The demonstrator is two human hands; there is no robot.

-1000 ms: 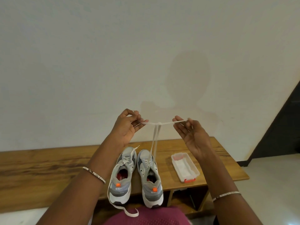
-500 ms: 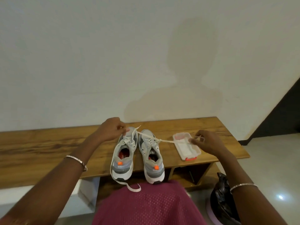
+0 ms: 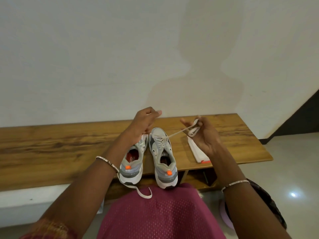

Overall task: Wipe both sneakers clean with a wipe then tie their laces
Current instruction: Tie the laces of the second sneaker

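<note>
**Wooden bench, right shoe: lace end gathered into a loop**

Wooden bench (image 3: 51, 144) against a plain white wall carries both sneakers side by side, at its near edge. Their long axes run straight away from the person, with toes to the wall and heels hanging slightly over the edge.

A second ago both hands held the ends of the right sneaker's lace stretched out level, high above the shoe. Half a second ago they had dropped to shoe height and pulled apart. Now the right hand (image 3: 205, 137) has lifted again with its end of the lace (image 3: 176, 133) wound into a small loop round its curled fingers (image 3: 198, 125). The strand runs taut down to the eyelets of the right sneaker (image 3: 164, 163).

The left hand (image 3: 143, 123) hovers over the toe of the left sneaker (image 3: 133, 163) with its fingers curled. I cannot tell whether it pinches the other end.

By my reading the first crossing is drawn down and the bow is being started. The left sneaker is untied, its loose lace (image 3: 143, 193) trailing off the bench edge. A white tray (image 3: 196, 152) with an orange clip lies just beside the right sneaker, partly behind the right hand.
</note>
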